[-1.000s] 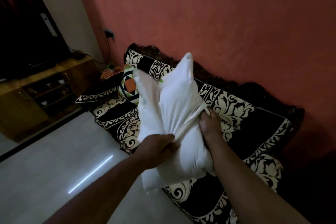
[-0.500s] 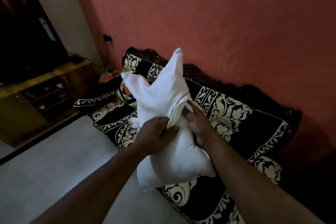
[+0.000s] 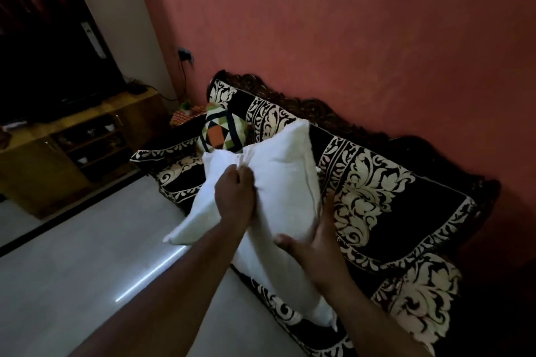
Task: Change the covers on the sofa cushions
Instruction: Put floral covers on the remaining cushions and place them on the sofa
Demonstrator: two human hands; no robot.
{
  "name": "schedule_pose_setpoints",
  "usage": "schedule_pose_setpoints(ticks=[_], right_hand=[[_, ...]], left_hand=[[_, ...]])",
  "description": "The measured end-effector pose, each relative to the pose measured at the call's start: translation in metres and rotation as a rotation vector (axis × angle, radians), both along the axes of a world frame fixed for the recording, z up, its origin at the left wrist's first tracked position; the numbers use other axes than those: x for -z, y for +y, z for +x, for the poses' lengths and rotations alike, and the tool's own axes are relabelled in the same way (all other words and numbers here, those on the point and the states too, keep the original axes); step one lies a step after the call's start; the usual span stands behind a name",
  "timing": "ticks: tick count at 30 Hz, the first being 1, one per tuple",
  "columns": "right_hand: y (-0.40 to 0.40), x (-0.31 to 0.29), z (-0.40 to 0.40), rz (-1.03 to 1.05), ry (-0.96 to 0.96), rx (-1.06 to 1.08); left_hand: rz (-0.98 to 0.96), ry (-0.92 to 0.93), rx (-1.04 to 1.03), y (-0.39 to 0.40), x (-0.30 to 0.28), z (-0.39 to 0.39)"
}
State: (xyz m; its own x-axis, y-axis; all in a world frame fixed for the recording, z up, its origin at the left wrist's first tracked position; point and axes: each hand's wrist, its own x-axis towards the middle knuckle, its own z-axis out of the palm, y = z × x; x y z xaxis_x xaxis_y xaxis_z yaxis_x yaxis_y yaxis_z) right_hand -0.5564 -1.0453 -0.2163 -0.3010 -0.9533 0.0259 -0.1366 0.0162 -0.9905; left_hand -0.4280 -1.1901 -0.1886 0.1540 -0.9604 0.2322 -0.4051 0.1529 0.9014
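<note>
The left hand (image 3: 235, 197) grips the white cushion (image 3: 284, 182) at centre; the right hand (image 3: 316, 240) cups its five-o'clock edge above the sofa (image 3: 391, 197).

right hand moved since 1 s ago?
Yes. The right hand left the bunched middle of the white cushion and now cups its edge on the sofa side.
</note>
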Motion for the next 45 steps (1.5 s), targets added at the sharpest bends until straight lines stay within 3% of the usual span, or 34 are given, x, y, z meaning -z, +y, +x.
schedule_pose_setpoints(ticks=[1,3,9,13,16,20,24,26,29,32,33,35,37,40,42,45], right_hand=[[-0.007,0.002,0.002,0.071,0.111,0.043],[-0.029,0.013,-0.002,0.114,0.152,0.144],[-0.046,0.022,-0.027,0.070,-0.304,0.398],[-0.048,0.020,-0.042,0.040,-0.449,0.455],[-0.044,0.015,-0.052,0.019,-0.484,0.486],[-0.049,0.000,-0.059,-0.042,-0.508,0.665],[-0.059,-0.003,-0.082,-0.069,-0.597,0.733],[-0.061,0.004,-0.082,-0.016,-0.651,0.629],[-0.061,0.010,-0.074,0.034,-0.783,0.462],[-0.064,0.012,-0.074,0.035,-0.868,0.414],[-0.065,0.013,-0.075,0.027,-0.885,0.413],[-0.066,0.011,-0.071,0.003,-0.903,0.412],[-0.064,0.011,-0.067,-0.025,-0.952,0.421],[-0.058,0.009,-0.067,-0.024,-1.028,0.341],[-0.054,0.012,-0.069,-0.001,-1.072,0.236],[-0.050,0.007,-0.064,0.028,-1.072,0.212]], left_hand=[[0.018,-0.051,0.018,0.004,0.001,-0.007],[0.037,-0.142,0.064,0.009,0.001,-0.021],[-0.086,-0.579,0.261,0.012,-0.003,-0.008],[0.128,-0.722,0.250,0.013,0.054,0.051],[0.236,-0.594,0.374,0.019,0.083,0.066],[0.177,-0.323,0.451,0.042,0.079,0.052],[-0.114,-0.187,0.551,0.078,0.060,0.034],[-0.283,-0.243,0.482,0.070,0.056,0.034],[-0.358,-0.229,0.338,0.037,0.063,0.053],[-0.115,0.093,0.166,0.013,0.077,0.076],[0.018,0.127,0.146,0.009,0.079,0.078],[0.299,0.122,0.296,0.005,0.076,0.068],[0.476,0.264,0.371,0.007,0.066,0.055],[0.604,0.561,0.278,0.008,0.053,0.049],[0.679,0.568,0.320,0.013,0.051,0.042],[0.578,0.634,0.316,0.018,0.048,0.025]])
